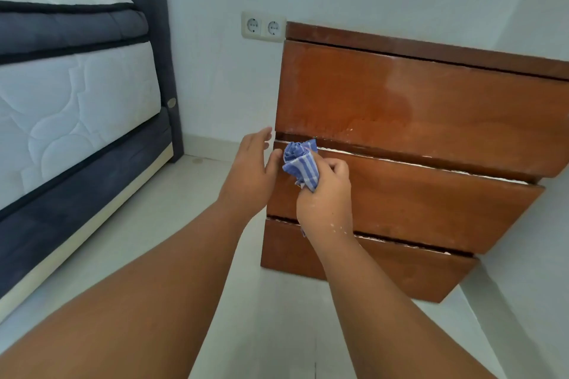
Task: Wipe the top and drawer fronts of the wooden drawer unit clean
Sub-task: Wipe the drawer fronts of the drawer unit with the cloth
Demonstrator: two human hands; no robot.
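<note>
Head view: right hand (326, 194) grips the striped cloth (300, 163) at the drawer gap, left hand (252, 169) flat-fingered beside it.

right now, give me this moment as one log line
right hand grips cloth at middle drawer top edge | left hand fingers straight, beside cloth

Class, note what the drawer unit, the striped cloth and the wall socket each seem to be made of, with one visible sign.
Drawer unit: wood or wood veneer, glossy reddish-brown varnish; faint grain and sheen show.
Striped cloth: woven fabric, perhaps cotton; it bunches in soft folds.
Wall socket: probably moulded plastic, smooth cream surface.
</note>
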